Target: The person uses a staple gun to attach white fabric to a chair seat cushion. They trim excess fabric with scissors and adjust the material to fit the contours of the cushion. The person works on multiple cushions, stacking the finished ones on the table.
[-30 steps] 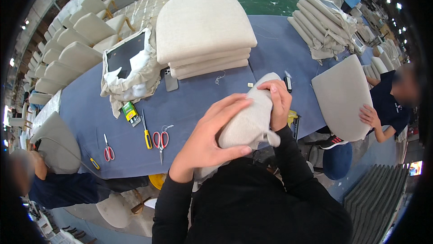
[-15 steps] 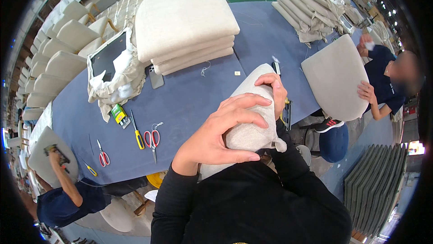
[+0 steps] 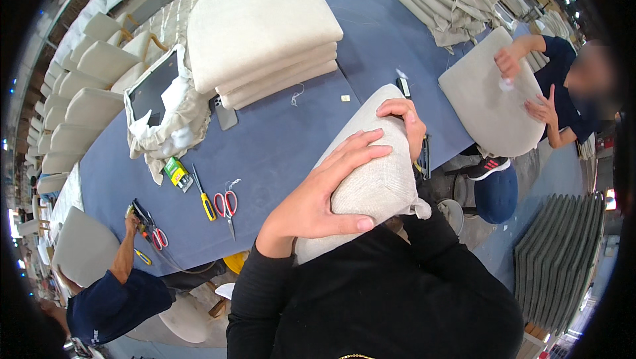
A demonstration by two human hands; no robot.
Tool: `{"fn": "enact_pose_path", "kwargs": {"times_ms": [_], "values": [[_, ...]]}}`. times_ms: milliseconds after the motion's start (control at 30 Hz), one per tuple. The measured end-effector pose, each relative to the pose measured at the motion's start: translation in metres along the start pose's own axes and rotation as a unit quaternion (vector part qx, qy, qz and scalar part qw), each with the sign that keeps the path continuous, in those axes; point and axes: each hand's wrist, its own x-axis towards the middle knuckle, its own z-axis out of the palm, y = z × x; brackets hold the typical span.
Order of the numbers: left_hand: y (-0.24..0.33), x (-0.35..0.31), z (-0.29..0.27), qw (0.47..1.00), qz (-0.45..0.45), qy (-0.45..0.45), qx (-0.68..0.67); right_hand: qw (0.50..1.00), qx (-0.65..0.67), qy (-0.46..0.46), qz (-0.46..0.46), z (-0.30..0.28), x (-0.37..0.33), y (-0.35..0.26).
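Note:
A beige fabric-covered seat cushion point(image 3: 379, 190) is tilted up against my front, its narrow side toward me and a small fold of cloth sticking out at a corner. My left hand point(image 3: 321, 193) clasps its near left side, fingers spread over the fabric and thumb along the lower part. Around the far right edge curl the fingers of my right hand point(image 3: 407, 123), with that palm hidden from sight. Beyond the cushion lies the blue-grey covered table point(image 3: 278, 140).
Finished cushions point(image 3: 265, 34) are piled at the back, beside a partly covered seat point(image 3: 156, 107) and a phone point(image 3: 225, 115). Red-handled scissors point(image 3: 226, 206) and a yellow screwdriver point(image 3: 207, 203) lie left. One co-worker point(image 3: 116, 299) grips a staple gun; another point(image 3: 563, 94) wipes a cushion point(image 3: 487, 97).
My cushion has turned slightly, showing more of its side, with both hands still on it. The left co-worker's staple gun has moved to the table; the right co-worker's hand has come onto their cushion.

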Motion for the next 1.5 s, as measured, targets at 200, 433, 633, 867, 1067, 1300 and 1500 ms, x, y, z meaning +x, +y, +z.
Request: {"fn": "enact_pose_path", "kwargs": {"times_ms": [200,433,633,867,1067,1300,1500], "values": [[0.026,0.01,-0.001,0.999,-0.016,-0.004,0.037,1.0,-0.015,-0.017,0.007,-0.002,-0.002,-0.005],[0.019,0.005,0.004,0.996,-0.001,-0.012,0.085,0.997,-0.024,-0.013,-0.065,-0.006,-0.013,0.0],[0.008,-0.006,0.01,0.995,-0.049,-0.062,0.058,0.999,-0.007,-0.019,-0.032,-0.032,-0.024,0.009],[-0.191,-0.155,-0.028,0.882,-0.458,0.08,-0.076,0.948,0.147,0.173,0.224,-0.069,-0.071,0.104],[-0.215,-0.202,-0.034,0.757,-0.513,0.252,-0.315,0.865,0.369,0.045,0.337,-0.096,-0.059,0.082],[-0.214,-0.18,-0.069,0.821,-0.39,0.405,-0.1,0.82,0.178,-0.141,0.525,-0.084,-0.041,0.155],[-0.256,-0.219,-0.069,0.802,-0.464,0.24,0.29,0.728,-0.023,-0.259,0.635,-0.146,-0.15,0.256]]}}
